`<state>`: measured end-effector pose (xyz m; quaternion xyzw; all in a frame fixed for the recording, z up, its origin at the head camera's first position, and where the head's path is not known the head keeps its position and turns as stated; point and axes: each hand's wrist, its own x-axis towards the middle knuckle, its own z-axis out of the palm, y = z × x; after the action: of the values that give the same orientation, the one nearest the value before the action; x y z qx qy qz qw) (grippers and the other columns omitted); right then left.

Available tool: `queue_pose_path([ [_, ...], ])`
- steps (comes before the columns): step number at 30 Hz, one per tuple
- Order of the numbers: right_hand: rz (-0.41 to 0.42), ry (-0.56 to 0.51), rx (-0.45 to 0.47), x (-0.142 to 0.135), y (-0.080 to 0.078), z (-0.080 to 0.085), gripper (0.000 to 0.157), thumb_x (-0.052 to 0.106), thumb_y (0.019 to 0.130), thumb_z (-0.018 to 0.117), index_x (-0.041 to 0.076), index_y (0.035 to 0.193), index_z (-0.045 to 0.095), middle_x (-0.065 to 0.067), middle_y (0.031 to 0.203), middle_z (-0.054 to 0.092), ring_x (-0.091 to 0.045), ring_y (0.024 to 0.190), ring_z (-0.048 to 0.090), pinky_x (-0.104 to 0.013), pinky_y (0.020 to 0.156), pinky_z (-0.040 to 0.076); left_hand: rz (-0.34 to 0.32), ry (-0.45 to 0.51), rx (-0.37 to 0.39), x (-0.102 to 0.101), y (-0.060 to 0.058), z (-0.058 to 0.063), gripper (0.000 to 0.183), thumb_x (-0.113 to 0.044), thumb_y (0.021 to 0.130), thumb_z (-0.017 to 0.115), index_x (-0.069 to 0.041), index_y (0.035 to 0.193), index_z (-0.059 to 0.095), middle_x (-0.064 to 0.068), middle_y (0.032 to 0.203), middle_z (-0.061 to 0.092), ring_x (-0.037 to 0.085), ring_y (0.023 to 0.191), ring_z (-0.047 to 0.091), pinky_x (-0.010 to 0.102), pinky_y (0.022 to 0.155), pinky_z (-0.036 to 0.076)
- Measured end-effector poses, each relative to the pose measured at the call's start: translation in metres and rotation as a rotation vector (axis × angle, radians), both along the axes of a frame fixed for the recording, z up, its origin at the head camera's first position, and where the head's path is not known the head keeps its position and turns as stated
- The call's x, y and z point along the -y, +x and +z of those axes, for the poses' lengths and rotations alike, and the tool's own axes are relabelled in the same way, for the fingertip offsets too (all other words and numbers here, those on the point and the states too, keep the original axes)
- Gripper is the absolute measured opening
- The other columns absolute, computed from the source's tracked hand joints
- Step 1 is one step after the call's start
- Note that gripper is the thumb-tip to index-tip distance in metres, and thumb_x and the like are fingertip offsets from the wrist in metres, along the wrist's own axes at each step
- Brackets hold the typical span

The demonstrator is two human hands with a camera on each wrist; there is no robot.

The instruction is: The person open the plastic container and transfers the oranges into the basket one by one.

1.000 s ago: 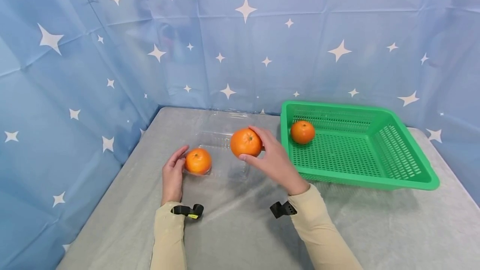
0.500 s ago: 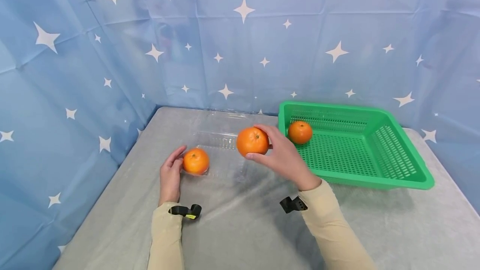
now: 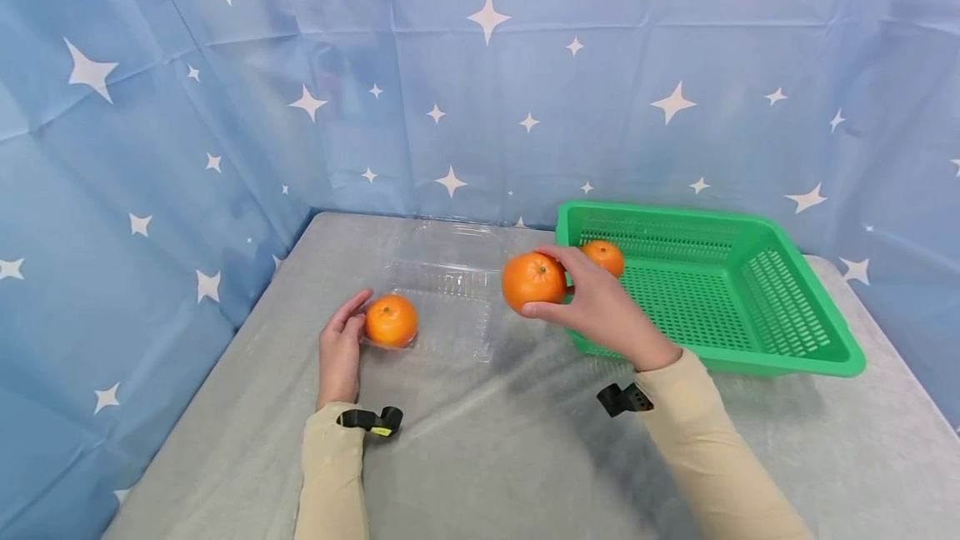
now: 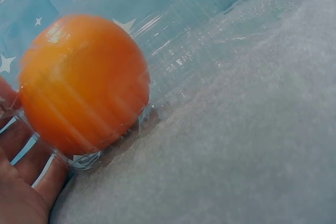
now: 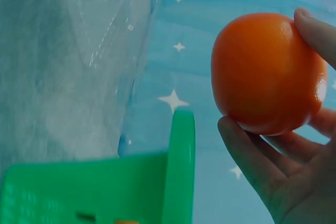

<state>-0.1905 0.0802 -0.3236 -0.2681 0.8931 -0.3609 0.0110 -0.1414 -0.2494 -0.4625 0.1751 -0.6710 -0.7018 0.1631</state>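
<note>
Gripping one orange fruit, the right hand is in the air near the green basket, where lies a second fruit. I see the left hand, fingers relaxed, touching the clear container with a third fruit inside.

- container: on surface, L of ctr
- basket: same surface, R side
- fruit A: in container, L end, next to L hand
- fruit B: in basket, far-L corner
- fruit C: in R hand, btwn container & basket
- curtain: behind
</note>
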Motion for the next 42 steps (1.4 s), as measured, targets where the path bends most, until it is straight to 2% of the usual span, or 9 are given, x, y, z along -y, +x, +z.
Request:
queue_pose_path([
  [7, 0.01, 0.102, 0.017, -0.016, -0.008, 0.004, 0.08, 0.058, 0.063, 0.068, 0.022, 0.129, 0.039, 0.002, 0.121, 0.045, -0.016, 0.093, 0.053, -0.037, 0.072, 0.047, -0.004, -0.001, -0.005, 0.0, 0.0, 0.001, 0.033, -0.018, 0.091, 0.041, -0.025, 0.12, 0.057, -0.009, 0.125, 0.05, 0.009, 0.114, 0.044, 0.033, 0.098, 0.033],
  [12, -0.013, 0.152, 0.043, -0.022, -0.014, 0.005, 0.08, 0.059, 0.061, 0.068, 0.023, 0.126, 0.041, 0.005, 0.117, 0.046, -0.016, 0.09, 0.052, -0.036, 0.07, 0.048, -0.004, -0.003, -0.006, 0.0, 0.001, 0.001, 0.033, -0.017, 0.091, 0.041, -0.025, 0.12, 0.057, -0.01, 0.125, 0.05, 0.009, 0.114, 0.044, 0.033, 0.097, 0.034],
  [17, -0.015, 0.123, 0.111, -0.027, -0.018, 0.008, 0.078, 0.059, 0.061, 0.069, 0.025, 0.126, 0.04, 0.005, 0.117, 0.042, -0.017, 0.092, 0.052, -0.035, 0.069, 0.048, 0.003, 0.004, -0.007, 0.0, 0.001, 0.001, 0.034, -0.016, 0.091, 0.041, -0.025, 0.119, 0.057, -0.01, 0.124, 0.05, 0.009, 0.113, 0.045, 0.033, 0.097, 0.034],
  [27, 0.014, 0.093, 0.175, -0.042, -0.031, 0.019, 0.077, 0.055, 0.068, 0.067, 0.026, 0.132, 0.036, 0.0, 0.12, 0.047, -0.022, 0.097, 0.053, -0.036, 0.071, 0.049, 0.001, 0.007, 0.008, -0.001, 0.0, 0.002, 0.033, -0.017, 0.091, 0.041, -0.026, 0.119, 0.057, -0.01, 0.125, 0.049, 0.009, 0.114, 0.044, 0.034, 0.098, 0.033],
  [35, -0.012, 0.163, 0.119, -0.052, -0.042, 0.027, 0.079, 0.058, 0.067, 0.065, 0.027, 0.134, 0.036, 0.003, 0.119, 0.046, -0.019, 0.097, 0.051, -0.039, 0.073, 0.047, 0.017, 0.009, 0.021, -0.002, 0.0, 0.003, 0.034, -0.016, 0.091, 0.041, -0.026, 0.118, 0.057, -0.01, 0.124, 0.05, 0.009, 0.113, 0.044, 0.035, 0.097, 0.033],
  [42, -0.03, 0.219, 0.117, -0.061, -0.053, 0.032, 0.08, 0.059, 0.069, 0.062, 0.025, 0.135, 0.034, 0.0, 0.122, 0.046, -0.021, 0.099, 0.049, -0.042, 0.075, 0.044, 0.02, 0.007, 0.021, -0.002, -0.001, 0.002, 0.034, -0.016, 0.09, 0.041, -0.027, 0.118, 0.057, -0.011, 0.124, 0.05, 0.009, 0.113, 0.044, 0.035, 0.097, 0.034],
])
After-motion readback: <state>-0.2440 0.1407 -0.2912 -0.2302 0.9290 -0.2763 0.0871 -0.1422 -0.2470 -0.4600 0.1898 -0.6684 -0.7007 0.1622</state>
